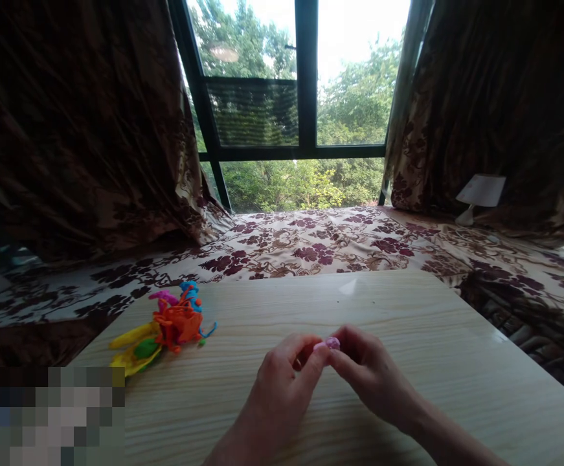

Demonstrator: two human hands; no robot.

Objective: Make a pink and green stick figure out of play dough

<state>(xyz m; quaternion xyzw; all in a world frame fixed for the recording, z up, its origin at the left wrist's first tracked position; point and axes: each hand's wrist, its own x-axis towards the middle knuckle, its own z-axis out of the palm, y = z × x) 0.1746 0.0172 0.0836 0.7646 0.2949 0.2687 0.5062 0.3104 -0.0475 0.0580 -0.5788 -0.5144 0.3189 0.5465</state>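
Both my hands meet over the middle of a pale wooden table point(408, 310). My left hand point(282, 388) and my right hand point(369, 375) pinch a small pink lump point(331, 343) between their fingertips, just above the tabletop. The fingers of both hands are closed around it. To the left on the table lies a pile of coloured modelling shapes point(175, 323): orange, pink, blue, yellow and green pieces heaped together, well apart from my hands.
A floral brown bedspread point(311, 243) stretches behind the table to a large dark-framed window point(305, 77) flanked by dark patterned curtains. A small white lamp point(480, 194) sits at the back right. A blurred patch covers the lower left corner.
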